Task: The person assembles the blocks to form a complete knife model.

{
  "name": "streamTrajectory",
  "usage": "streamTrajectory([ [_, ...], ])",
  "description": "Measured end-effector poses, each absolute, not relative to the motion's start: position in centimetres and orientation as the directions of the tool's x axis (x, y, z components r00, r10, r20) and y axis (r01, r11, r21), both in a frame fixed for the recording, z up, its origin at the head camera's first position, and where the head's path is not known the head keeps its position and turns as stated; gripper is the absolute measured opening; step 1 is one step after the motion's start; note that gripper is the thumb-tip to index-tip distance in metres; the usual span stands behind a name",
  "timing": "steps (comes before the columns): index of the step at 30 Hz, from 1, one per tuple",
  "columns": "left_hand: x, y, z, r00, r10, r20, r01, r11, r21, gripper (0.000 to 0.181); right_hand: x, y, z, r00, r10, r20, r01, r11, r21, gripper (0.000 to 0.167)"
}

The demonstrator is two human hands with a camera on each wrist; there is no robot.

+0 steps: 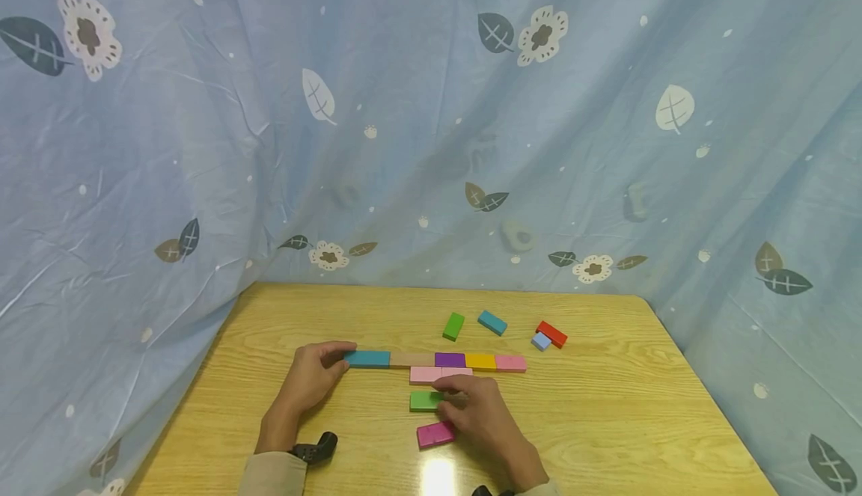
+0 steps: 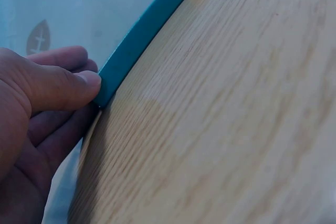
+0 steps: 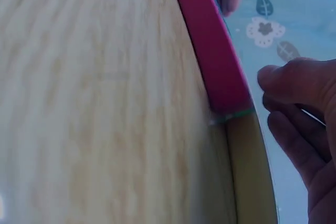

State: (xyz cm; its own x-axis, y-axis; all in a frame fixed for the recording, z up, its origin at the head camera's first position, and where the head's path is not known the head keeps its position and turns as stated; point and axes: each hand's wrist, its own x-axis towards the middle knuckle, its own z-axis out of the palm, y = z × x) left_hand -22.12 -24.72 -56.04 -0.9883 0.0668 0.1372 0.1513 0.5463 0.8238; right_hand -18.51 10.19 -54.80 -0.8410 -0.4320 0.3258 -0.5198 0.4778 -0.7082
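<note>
My left hand pinches the left end of a teal block between thumb and fingers. That block lies at the left end of a row with a tan block, a purple block, a yellow block and a pink block. Two light pink blocks lie against the row's near side. Over the right end of a green block is my right hand, which partly hides it. In the right wrist view, nothing shows between its thumb and fingers, apart from the magenta block.
Farther back on the wooden table lie another green block, a second teal block, a red block and a small light blue block touching it. A patterned blue curtain hangs behind the table.
</note>
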Motion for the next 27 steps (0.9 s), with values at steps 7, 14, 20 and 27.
streamTrajectory([
  [7, -22.2, -24.7, -56.0, -0.988, 0.067, 0.14, 0.154, 0.548, 0.822, 0.039, -18.9, 9.6, -55.0, -0.819, -0.464, 0.336, -0.554, 0.492, -0.671, 0.027],
  [14, -22.2, -24.7, -55.9, -0.988, 0.07, 0.134, 0.151, 0.544, 0.825, 0.039, -19.3, 9.2, -55.0, -0.821, -0.46, 0.337, -0.554, 0.503, -0.663, 0.026],
  [20, -22.2, -24.7, -55.9, -0.989, 0.07, 0.132, 0.149, 0.547, 0.824, 0.039, -19.3, 8.9, -55.0, -0.833, -0.442, 0.332, -0.54, 0.522, -0.661, 0.027],
  [27, -22.1, -24.7, -55.8, -0.99, 0.07, 0.123, 0.142, 0.542, 0.828, 0.039, -19.3, 8.7, -54.8, -0.835, -0.419, 0.356, -0.543, 0.522, -0.658, 0.025],
])
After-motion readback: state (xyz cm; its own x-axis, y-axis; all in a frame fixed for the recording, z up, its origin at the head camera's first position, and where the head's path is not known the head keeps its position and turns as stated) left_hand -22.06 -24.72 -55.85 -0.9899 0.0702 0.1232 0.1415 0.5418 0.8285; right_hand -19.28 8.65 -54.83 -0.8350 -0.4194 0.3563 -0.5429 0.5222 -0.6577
